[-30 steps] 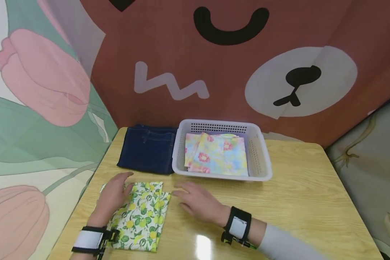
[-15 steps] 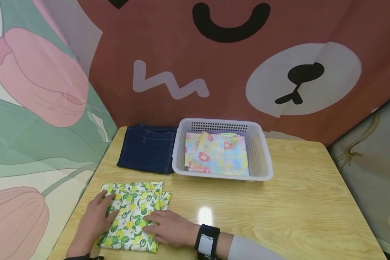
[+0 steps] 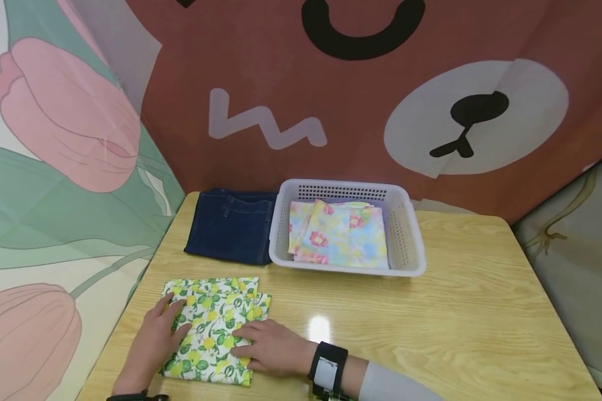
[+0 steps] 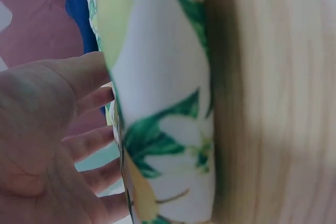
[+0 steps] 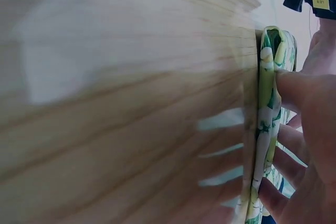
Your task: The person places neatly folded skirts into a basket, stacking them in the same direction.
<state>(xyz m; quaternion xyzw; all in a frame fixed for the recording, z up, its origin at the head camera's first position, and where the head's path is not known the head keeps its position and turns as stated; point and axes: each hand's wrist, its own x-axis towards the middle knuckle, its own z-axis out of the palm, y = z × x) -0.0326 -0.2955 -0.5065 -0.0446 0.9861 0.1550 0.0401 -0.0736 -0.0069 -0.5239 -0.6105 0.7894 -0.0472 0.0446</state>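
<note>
The cloth (image 3: 213,331), white with yellow lemons and green leaves, is folded into a layered, roughly rectangular packet, an under-layer jutting past the top one at the far right corner. It lies flat on the left part of the desk (image 3: 481,301), the left hand (image 3: 154,337) touching its left side and the right hand (image 3: 277,348) its right.

Dark blue folded denim (image 3: 229,229) beside a white perforated plastic basket (image 3: 405,239)
Inside we see folded pastel floral cloth (image 3: 345,236); beneath lies the pale wood-grain desk (image 3: 466,289), behind hangs a reddish-brown backdrop (image 3: 356,94) with a white muzzle (image 3: 423,131).
</note>
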